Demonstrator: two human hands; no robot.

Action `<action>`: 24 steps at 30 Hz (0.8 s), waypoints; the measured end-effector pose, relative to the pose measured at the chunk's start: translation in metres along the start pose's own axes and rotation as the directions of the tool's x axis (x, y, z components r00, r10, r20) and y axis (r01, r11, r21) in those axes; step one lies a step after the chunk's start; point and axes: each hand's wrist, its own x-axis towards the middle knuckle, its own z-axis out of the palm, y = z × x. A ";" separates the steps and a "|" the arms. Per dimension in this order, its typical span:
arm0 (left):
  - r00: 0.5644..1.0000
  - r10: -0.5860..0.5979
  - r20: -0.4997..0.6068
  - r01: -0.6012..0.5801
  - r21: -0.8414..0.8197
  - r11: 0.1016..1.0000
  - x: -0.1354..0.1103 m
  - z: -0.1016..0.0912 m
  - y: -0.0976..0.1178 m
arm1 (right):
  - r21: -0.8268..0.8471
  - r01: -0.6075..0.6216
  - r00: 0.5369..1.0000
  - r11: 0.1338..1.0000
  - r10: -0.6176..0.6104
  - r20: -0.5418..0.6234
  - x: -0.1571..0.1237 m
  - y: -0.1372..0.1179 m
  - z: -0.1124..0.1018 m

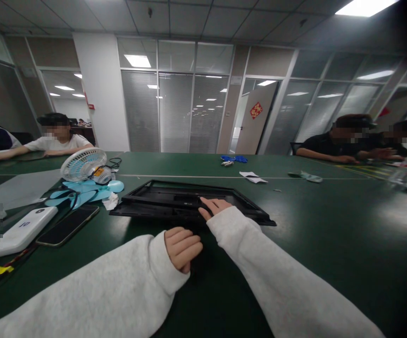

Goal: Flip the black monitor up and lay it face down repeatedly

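Observation:
A flat black plastic frame (231, 197), like a monitor bezel with a small light logo on its near bar, lies in front of me on the green table (330, 234). My right hand (215, 206) rests on that near bar, index finger stretched out and thumb apart below it. Nearer to me, my left hand (183, 248) hovers just short of the frame, its fingers curled and pressed together. Whatever those fingers may hold is hidden from view. Both arms are in light grey sleeves.
To the left are a white fan (83, 165), light-blue fan blades (80, 191), a crumpled tissue (111, 202), a phone (68, 225) and a white power bank (22, 232). Farther off lie blue gloves (234, 159) and papers (253, 177). Several people sit at both far sides.

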 end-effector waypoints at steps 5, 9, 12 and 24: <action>0.985 -0.167 -0.033 0.170 0.218 0.961 -0.016 0.011 -0.032 | -0.056 -0.085 0.993 0.995 0.089 0.079 -0.004 -0.003 -0.008; 0.953 -0.302 0.018 0.279 0.328 0.902 -0.023 0.011 -0.041 | -0.089 -0.099 0.995 0.991 0.100 0.012 -0.008 -0.003 -0.011; 0.938 -0.340 0.062 0.294 0.374 0.879 -0.023 0.010 -0.039 | -0.105 -0.115 0.993 0.988 0.111 -0.040 -0.010 -0.003 -0.011; 0.900 -0.417 0.126 0.319 0.463 0.827 -0.020 0.007 -0.035 | -0.119 -0.153 0.988 0.981 0.148 -0.043 -0.009 -0.001 -0.018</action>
